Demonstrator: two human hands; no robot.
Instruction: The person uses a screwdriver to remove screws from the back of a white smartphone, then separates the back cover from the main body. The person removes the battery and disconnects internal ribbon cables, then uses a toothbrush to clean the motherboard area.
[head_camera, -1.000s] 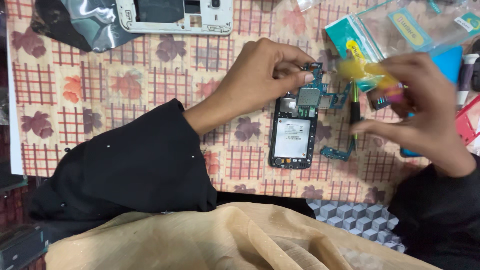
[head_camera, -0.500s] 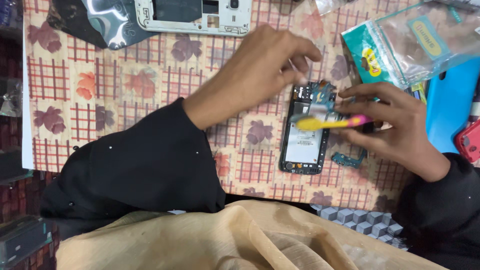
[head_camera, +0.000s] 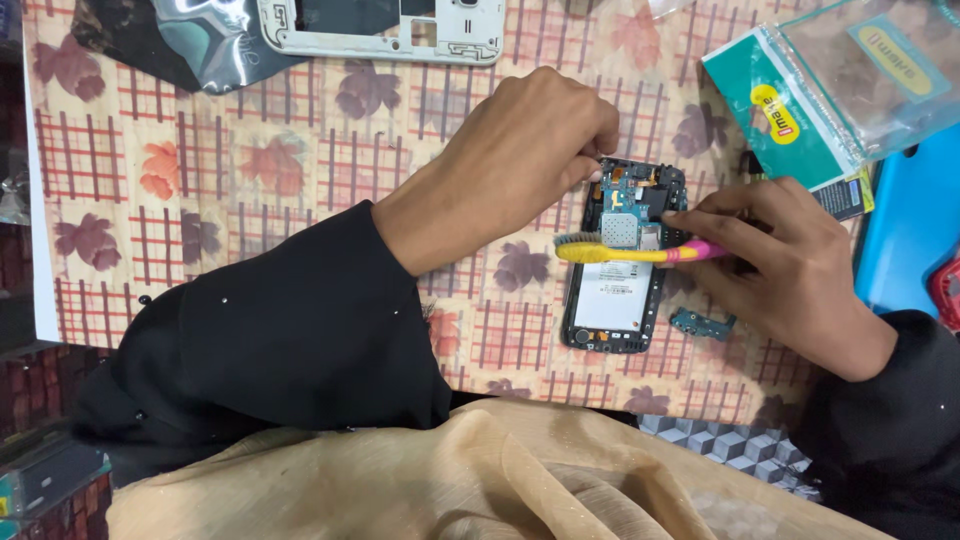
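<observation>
1. Nearest to us, tan fabric (head_camera: 480, 480) covers the lap, and black sleeves (head_camera: 290, 340) run up to both wrists.
2. Our right hand (head_camera: 790, 260) is closed around the pink end of a yellow toothbrush (head_camera: 625, 253); thumb and fingers pinch the handle, and the bristled head juts out past the fingertips toward the left hand.
3. The brush lies across the opened phone (head_camera: 620, 260), which rests on the patterned tablecloth (head_camera: 200, 200) just left of the right fingertips, its blue circuit board exposed at the far end.
4. Just below the right fingers, beside the phone's near corner, lies a small loose circuit part (head_camera: 703, 322).
5. Our left hand (head_camera: 520, 160) is curled nearly shut, its fingertips pressed to the phone's far left corner; whether they grip any small piece we cannot tell.
6. Beyond the right fingers sits a teal packet in a clear bag (head_camera: 800, 100), with a blue object (head_camera: 915, 230) at its side.
7. Farthest, beyond the left knuckles, lie a white phone frame (head_camera: 380, 30) and a dark shiny pouch (head_camera: 180, 45).
</observation>
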